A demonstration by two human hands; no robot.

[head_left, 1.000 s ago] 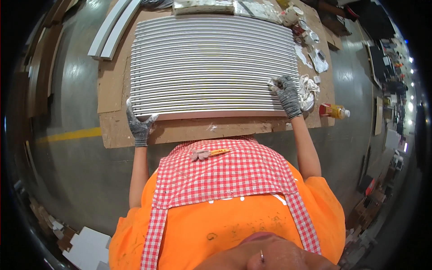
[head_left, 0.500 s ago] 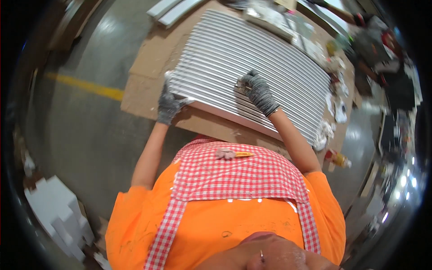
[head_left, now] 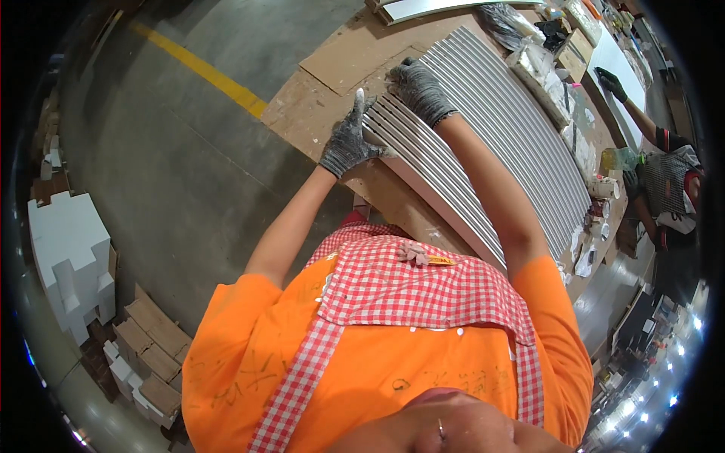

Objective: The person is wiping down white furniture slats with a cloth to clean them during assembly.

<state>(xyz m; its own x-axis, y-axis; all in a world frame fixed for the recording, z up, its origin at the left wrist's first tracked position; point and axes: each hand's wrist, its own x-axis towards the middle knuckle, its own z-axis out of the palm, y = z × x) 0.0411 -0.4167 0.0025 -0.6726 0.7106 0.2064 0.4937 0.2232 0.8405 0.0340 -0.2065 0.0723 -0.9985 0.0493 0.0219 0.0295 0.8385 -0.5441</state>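
A ribbed silver-white panel [head_left: 502, 113] lies on a brown cardboard-covered table. My left hand [head_left: 350, 143], in a grey knitted glove, braces the panel's near left corner. Its thumb and fingers are spread in a V around that corner. My right hand [head_left: 421, 90], gloved alike, rests over the panel's left end with its fingers bent down against the ribs. Whatever those fingers may hold is hidden beneath them.
Plastic-wrapped packs [head_left: 540, 83] line the panel's far side. At the right, a co-worker's dark-gloved hand [head_left: 610, 84] touches a white board [head_left: 615, 64]. Cups [head_left: 604, 187] stand at the table's right end. White foam blocks [head_left: 68, 257] and cardboard [head_left: 151, 332] are on the left.
My right hand has slid from the panel's middle to its left end. My left hand stays at the corner. The view has turned, putting the table farther right.
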